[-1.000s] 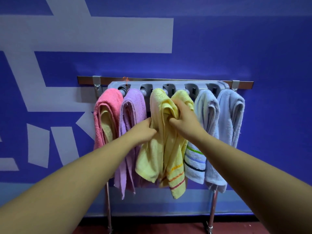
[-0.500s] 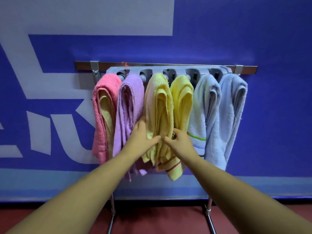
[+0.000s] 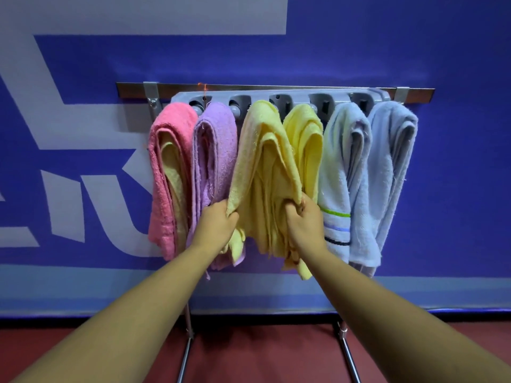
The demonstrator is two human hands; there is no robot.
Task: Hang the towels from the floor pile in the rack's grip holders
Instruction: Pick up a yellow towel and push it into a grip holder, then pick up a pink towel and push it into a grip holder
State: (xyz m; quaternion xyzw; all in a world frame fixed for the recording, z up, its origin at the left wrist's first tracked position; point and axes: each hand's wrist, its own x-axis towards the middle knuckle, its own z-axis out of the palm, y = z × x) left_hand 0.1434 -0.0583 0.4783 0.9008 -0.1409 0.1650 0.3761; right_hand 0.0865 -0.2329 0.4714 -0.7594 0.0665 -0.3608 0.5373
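Rack (image 3: 414, 91) inspected: 6 towels hang from its holders (image 3: 182, 97), left to right: pink towel (image 3: 166, 175), purple towel (image 3: 215, 145), yellow towel (image 3: 262, 161), 2nd yellow towel (image 3: 307, 142), striped towel (image 3: 338, 172), blue towel (image 3: 390, 161). Your left grip (image 3: 218, 225) is clamped on the yellow towel's left edge, your right grip (image 3: 304, 225) on its right fold, both low down. The towel hangs spread between them.

Blue wall (image 3: 359, 51) fills the background, with big pale-grey lettering (image 3: 138, 15) painted across its upper left. A lighter blue band (image 3: 41, 288) runs along its base, a dark strip (image 3: 27, 321) sits beneath that, and red floor (image 3: 262, 355) lies below.
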